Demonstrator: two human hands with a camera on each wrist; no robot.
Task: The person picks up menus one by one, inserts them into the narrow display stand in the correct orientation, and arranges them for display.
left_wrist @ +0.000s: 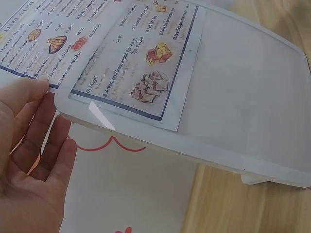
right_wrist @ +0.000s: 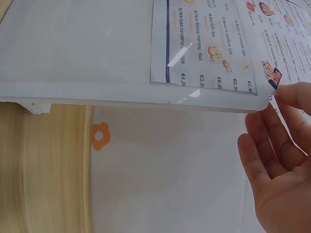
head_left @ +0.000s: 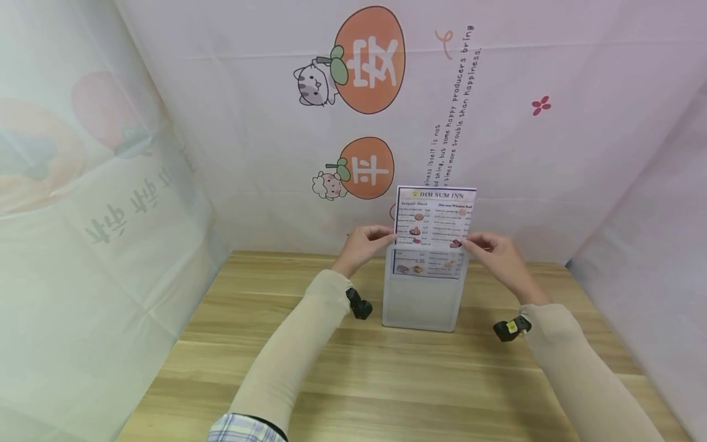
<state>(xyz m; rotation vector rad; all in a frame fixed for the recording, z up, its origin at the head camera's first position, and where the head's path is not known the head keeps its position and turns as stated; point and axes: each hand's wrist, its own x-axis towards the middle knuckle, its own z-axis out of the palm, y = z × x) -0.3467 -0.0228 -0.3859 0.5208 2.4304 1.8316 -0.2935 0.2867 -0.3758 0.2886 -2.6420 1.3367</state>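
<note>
A printed menu sheet (head_left: pixel 433 212) headed DIM SUM INN stands partly inside a clear upright sign holder (head_left: pixel 422 301) with a white frame. Its lower part shows through the holder's front panel; the upper part sticks out above the top edge. My left hand (head_left: pixel 366 245) pinches the sheet's left edge between thumb and fingers, just above the holder's top corner. On the opposite edge my right hand (head_left: pixel 499 261) pinches the sheet at about the same height. In the left wrist view the sheet's bottom edge (left_wrist: pixel 170 124) lies a little slanted inside the holder.
The holder stands on a wood-grain table (head_left: pixel 342 380), near its back edge. Behind it hangs a white cloth backdrop (head_left: pixel 265 153) printed with orange fruit and cartoon animals. More cloth hangs at the left and right sides. Each wrist carries a small black camera (head_left: pixel 360 305).
</note>
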